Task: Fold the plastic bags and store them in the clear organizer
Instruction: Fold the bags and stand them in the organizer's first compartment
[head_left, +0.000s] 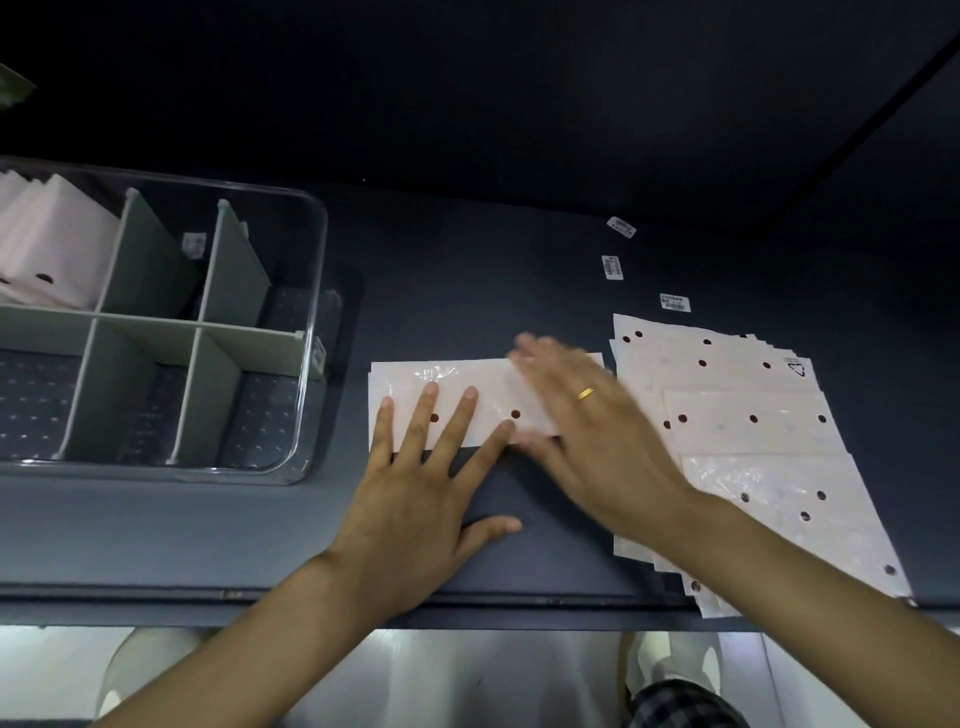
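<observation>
Head view: a folded plastic bag (467, 400) lies flat as a long white strip on the dark counter (519, 249), just right of the clear organizer (311, 312).

The left hand (415, 499) lies flat with its fingers spread and straight. Its fingertips (470, 393) press on the near edge of the strip, while the palm and thumb rest on the bare counter. This grip is fully open and holds nothing; it only pins the bag down.

The right hand (587, 431), blurred, lies across the right end of the same strip with its fingers straight and together, a gold ring (586, 393) on one of them. Its grip is open too, flat on the plastic rather than closed round it.

Just right of the hands, a fanned stack of unfolded bags (753, 441) with dark round holes lies on the counter, reaching to its near edge.

The organizer has grey-green dividers (156, 322). Folded white bags (47, 249) stand in its far left compartment.

Three small barcode labels (613, 267) lie on the counter beyond the stack.
</observation>
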